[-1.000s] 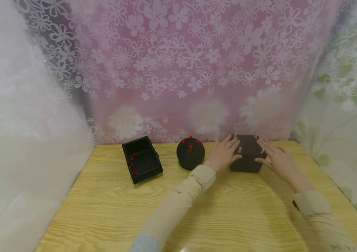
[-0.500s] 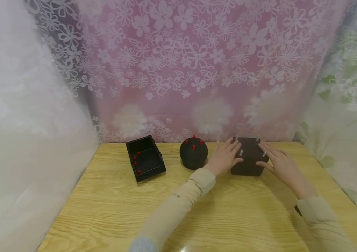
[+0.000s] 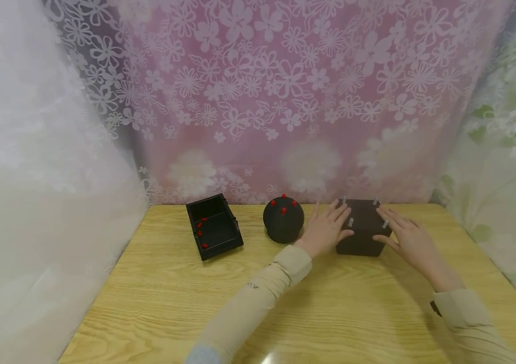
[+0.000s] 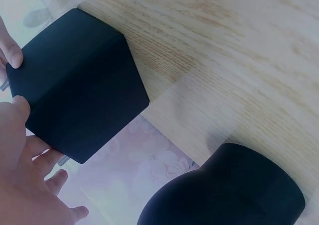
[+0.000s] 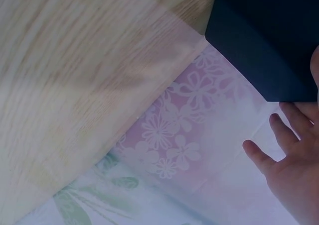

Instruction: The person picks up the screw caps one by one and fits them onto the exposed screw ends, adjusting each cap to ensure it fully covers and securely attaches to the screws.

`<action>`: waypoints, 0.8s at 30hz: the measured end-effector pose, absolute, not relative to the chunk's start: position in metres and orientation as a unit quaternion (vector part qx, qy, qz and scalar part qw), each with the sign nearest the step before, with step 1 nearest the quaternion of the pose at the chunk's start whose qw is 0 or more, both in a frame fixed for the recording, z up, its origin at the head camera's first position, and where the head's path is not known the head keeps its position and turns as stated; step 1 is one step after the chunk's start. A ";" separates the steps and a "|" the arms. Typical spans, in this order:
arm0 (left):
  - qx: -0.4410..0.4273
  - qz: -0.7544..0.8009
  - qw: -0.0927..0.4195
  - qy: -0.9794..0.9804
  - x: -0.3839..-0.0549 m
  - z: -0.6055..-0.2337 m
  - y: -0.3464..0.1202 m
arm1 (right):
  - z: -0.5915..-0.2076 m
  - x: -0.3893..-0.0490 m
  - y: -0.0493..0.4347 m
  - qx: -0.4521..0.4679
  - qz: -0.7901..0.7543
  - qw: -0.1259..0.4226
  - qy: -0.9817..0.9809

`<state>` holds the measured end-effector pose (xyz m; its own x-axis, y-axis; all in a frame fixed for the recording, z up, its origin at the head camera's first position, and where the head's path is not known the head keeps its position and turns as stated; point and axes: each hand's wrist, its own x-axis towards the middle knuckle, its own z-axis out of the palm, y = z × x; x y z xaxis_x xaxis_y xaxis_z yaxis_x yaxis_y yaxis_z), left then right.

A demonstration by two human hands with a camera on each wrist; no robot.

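Observation:
A black box (image 3: pixel 360 237) with small clear pegs at its top corners stands at the back right of the wooden table. My left hand (image 3: pixel 323 232) rests its straight fingers on the top left edge, thumb over the front edge. On the opposite side, my right hand (image 3: pixel 414 247) lays its fingers along the top right edge, thumb toward the front face. In the left wrist view the left hand (image 4: pixel 30 165) has its fingertips at the box (image 4: pixel 89 95) edge, outer fingers spread off it. The right wrist view shows the right hand (image 5: pixel 294 160) under the box (image 5: pixel 269 41) edge.
Just left of my left hand stands a round black object (image 3: pixel 283 225) on a narrower base, with red pegs on top. Farther left sits a black open bin (image 3: pixel 219 235) with several red pegs along its left side. A pink floral curtain (image 3: pixel 258 101) hangs behind the table (image 3: pixel 171 303).
The box and both hands have shifted slightly toward me and a little left relative to the other objects. Hand poses are much the same; the whole head view has also moved slightly.

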<state>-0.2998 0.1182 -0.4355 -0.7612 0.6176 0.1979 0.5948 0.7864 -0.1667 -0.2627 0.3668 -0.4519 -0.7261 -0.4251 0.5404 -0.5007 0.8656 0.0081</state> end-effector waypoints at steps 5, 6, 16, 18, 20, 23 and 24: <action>-0.325 0.051 0.128 -0.935 -0.297 -0.436 0.114 | -0.450 -0.259 0.362 0.259 0.067 0.275 -0.923; -0.326 0.053 0.129 -0.935 -0.297 -0.437 0.113 | -0.450 -0.258 0.361 0.261 0.067 0.279 -0.922; -0.323 0.067 0.132 -0.935 -0.287 -0.441 0.108 | -0.456 -0.249 0.358 0.258 0.069 0.273 -0.924; -0.324 0.068 0.133 -0.934 -0.285 -0.442 0.107 | -0.456 -0.247 0.357 0.260 0.069 0.276 -0.923; -0.325 0.065 0.136 -0.934 -0.283 -0.442 0.106 | -0.457 -0.246 0.356 0.263 0.071 0.284 -0.919; -0.328 0.052 0.137 -0.933 -0.280 -0.440 0.104 | -0.457 -0.244 0.355 0.265 0.073 0.297 -0.915; -0.328 0.046 0.136 -0.934 -0.279 -0.440 0.103 | -0.456 -0.244 0.354 0.266 0.075 0.299 -0.913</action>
